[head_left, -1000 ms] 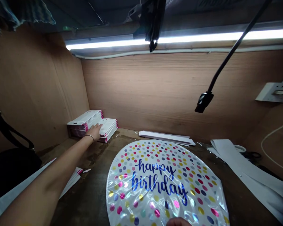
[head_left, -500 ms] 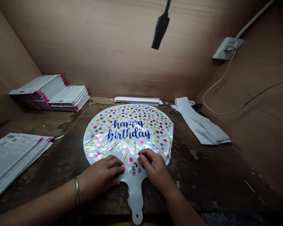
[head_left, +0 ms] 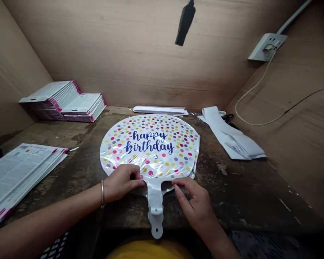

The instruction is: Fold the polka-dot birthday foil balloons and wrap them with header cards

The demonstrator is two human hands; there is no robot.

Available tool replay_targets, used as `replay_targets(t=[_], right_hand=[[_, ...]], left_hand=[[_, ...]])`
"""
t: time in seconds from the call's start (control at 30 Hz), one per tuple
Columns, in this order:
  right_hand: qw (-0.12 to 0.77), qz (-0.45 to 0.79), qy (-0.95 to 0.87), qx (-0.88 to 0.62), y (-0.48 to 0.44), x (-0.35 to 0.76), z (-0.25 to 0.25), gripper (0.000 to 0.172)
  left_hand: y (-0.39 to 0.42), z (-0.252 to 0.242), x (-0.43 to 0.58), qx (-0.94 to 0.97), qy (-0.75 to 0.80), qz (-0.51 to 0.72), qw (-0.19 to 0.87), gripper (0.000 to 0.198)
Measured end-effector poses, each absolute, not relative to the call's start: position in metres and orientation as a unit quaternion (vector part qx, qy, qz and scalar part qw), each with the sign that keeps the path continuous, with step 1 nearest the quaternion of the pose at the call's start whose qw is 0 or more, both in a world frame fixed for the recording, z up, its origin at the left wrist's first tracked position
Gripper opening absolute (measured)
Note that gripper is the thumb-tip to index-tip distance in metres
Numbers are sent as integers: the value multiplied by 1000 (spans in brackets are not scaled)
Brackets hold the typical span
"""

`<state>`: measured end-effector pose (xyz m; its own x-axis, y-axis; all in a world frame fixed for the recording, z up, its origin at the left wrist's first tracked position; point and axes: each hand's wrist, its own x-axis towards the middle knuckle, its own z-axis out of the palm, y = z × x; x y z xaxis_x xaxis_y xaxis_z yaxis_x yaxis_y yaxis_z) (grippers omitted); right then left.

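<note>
Flat on the worktable lies a foil balloon [head_left: 151, 162], white with coloured dots and blue "happy birthday" lettering. At least one more lies under it, its edge showing at the right. The top balloon's lower edge is curled up, and its white tail [head_left: 154, 196] bends over the tail beneath. My left hand [head_left: 122, 181] is closed, pinching the balloon's lower edge just left of the tail; some fingers are hidden. On the other side, my right hand [head_left: 196, 201] brings thumb and forefinger together at the lower edge, right of the tail.
Printed card packs with pink edges [head_left: 83, 104] stand stacked at the back left, and more printed sheets [head_left: 24, 172] lie at the near left. White strips [head_left: 160, 110] lie along the back wall. A folded white paper band [head_left: 226, 133] is at the right, near scissors [head_left: 228, 117].
Both hands have come nearer to me, pulling the top balloon's lower edge into a curl, and its tail now buckles. My fingers have closed at the edge. The view has shifted slightly.
</note>
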<state>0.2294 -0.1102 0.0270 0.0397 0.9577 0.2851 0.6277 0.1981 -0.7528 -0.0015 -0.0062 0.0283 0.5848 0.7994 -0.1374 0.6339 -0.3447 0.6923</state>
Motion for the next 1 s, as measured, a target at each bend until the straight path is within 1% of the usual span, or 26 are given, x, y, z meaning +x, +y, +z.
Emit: replay_targets(t=[0.1,0.2,0.23,0.3,0.37,0.43,0.47,0.53,0.6,0.67,0.73,0.8,0.83,0.9,0.93,1.0], right_hand=[[374,197,-702,-573,-112,226,25,17],[342,183,-732,-561,-110,217,22,24],[335,172,-736,-563,-109,214,21,26],[332,140,-736,-573,-108,209,20,30],[334,110,-732,-583,-106,207,22,32],[327,96,-737,-583,-104,207,24,33],[319,96,-746,-576,-103,208,24,34],[296,101,-771,-554,-102,211,24,32],[270,104,-799,-527,-105,213,23,26],[241,125,-825,-496,-112,214,23,23],[211,182,-844,-458,-119,218,26,26],[190,247,-846,-432,-121,224,32,26],[196,262,-838,-437,-119,228,36,25],[243,231,-808,-484,-105,238,43,24],[272,194,-791,-513,-93,242,46,28],[300,122,-768,-553,-64,247,49,48]], left_hand=[[-6,29,6,817,441,115,352,11],[-9,31,17,868,368,129,307,30],[-9,32,21,885,336,125,297,33],[-7,33,27,907,295,107,280,34],[-5,33,32,917,285,92,263,34],[-3,32,35,918,289,93,257,26],[-2,31,36,914,291,99,264,21],[0,28,37,889,310,124,312,18],[3,26,37,846,348,153,373,19],[11,24,36,801,400,181,408,26],[21,22,36,769,444,201,415,35],[29,20,36,743,470,211,427,41],[32,20,37,735,476,212,434,41],[35,20,38,729,475,210,446,39],[34,22,38,731,470,209,448,36],[30,27,40,740,457,210,448,29]])
